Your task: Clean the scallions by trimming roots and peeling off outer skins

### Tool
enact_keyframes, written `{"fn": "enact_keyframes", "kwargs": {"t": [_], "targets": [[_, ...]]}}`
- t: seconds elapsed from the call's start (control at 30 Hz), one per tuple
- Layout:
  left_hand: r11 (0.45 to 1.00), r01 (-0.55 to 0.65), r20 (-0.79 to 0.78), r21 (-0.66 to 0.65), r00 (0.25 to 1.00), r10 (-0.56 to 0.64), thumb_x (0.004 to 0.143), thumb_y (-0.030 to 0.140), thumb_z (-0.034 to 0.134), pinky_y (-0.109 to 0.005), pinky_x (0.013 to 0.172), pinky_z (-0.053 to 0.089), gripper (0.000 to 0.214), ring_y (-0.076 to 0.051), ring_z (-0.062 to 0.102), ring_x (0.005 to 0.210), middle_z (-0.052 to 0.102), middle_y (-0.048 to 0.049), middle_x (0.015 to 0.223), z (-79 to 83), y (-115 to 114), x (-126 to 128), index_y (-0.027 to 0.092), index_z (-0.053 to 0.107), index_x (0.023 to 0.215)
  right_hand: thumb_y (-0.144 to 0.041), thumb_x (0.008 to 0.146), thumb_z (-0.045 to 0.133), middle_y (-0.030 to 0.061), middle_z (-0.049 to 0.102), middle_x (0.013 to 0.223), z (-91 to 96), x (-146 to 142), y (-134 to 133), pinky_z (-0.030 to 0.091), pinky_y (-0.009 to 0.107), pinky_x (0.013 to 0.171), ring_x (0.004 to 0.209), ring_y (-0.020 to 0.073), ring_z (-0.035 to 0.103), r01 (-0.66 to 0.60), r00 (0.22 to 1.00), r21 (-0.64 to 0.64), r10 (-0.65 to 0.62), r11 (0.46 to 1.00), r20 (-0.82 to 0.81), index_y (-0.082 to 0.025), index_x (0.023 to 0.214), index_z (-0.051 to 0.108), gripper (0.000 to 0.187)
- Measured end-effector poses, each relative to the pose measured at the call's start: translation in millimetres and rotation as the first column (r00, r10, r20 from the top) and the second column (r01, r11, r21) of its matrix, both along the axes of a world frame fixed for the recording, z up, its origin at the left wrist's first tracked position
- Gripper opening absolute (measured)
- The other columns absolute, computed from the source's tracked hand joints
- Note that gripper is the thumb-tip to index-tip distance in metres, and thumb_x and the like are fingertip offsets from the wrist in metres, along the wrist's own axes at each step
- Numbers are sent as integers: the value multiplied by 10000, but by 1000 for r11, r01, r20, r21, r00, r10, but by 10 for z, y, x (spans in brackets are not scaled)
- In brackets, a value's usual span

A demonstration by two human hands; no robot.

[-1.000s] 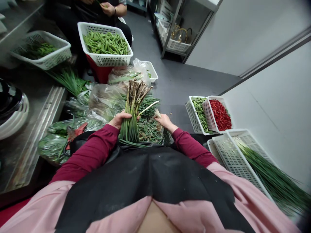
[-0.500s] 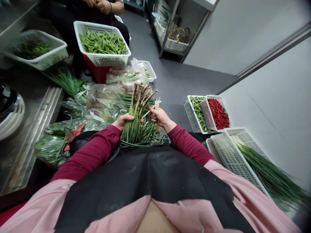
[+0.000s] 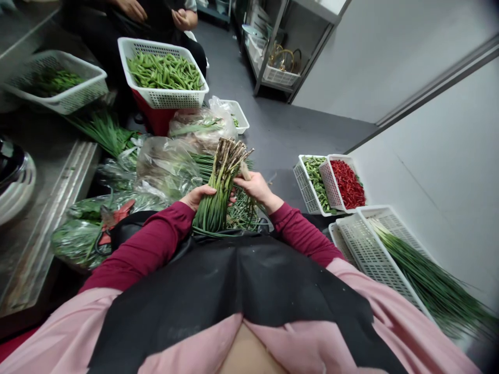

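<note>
My left hand (image 3: 198, 197) is wrapped round a thick bunch of scallions (image 3: 217, 200), its brown, soil-stained root ends pointing up and away from me, its green tops down at my lap. Against the right side of that bunch, my right hand (image 3: 255, 187) is closed on a few scallions with pale stem ends (image 3: 245, 170), blurred by motion. Its fingertips are partly hidden behind the stems. Below the right hand lies a heap of loose green leaves and trimmings (image 3: 244, 212).
Clear plastic bags of greens (image 3: 166, 163) lie ahead on the left, with red-handled scissors (image 3: 117, 218) nearby. Another person's hand (image 3: 183, 19) shows behind a basket of green peppers (image 3: 166, 72). At right stand a basket of red chillies (image 3: 345, 182) and a basket of long scallions (image 3: 421, 265).
My right hand has moved slightly left, closer to the bunch, and its pale stems have tilted. My left hand keeps its hold. The other person's hands have come apart.
</note>
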State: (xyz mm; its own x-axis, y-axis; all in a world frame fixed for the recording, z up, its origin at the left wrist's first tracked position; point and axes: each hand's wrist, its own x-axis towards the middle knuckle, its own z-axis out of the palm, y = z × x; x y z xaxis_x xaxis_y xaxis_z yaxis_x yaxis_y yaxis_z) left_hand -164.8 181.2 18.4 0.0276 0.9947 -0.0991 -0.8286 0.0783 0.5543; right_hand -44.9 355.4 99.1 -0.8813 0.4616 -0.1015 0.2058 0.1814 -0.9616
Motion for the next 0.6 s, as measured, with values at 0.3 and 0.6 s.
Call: {"fn": "enact_keyframes", "kwargs": {"t": [0.3, 0.6], "targets": [[987, -113, -44, -111, 993, 108, 653, 184, 599, -432, 782, 575, 519, -320, 704, 835, 739, -153, 845, -85, -45, -96, 49, 641, 1152, -400, 698, 631, -56, 421, 510, -217, 46, -16, 296, 213, 488, 479, 68, 361, -93, 993, 32, 91, 995, 72, -166, 642, 491, 278], [981, -170, -99, -98, 982, 161, 643, 209, 622, -429, 809, 563, 528, -311, 700, 852, 733, -161, 918, 26, -14, -30, 56, 649, 1148, -415, 691, 671, -78, 366, 493, -251, 160, -61, 257, 215, 412, 406, 62, 303, -72, 994, -190, 86, 979, 63, -199, 699, 452, 308]]}}
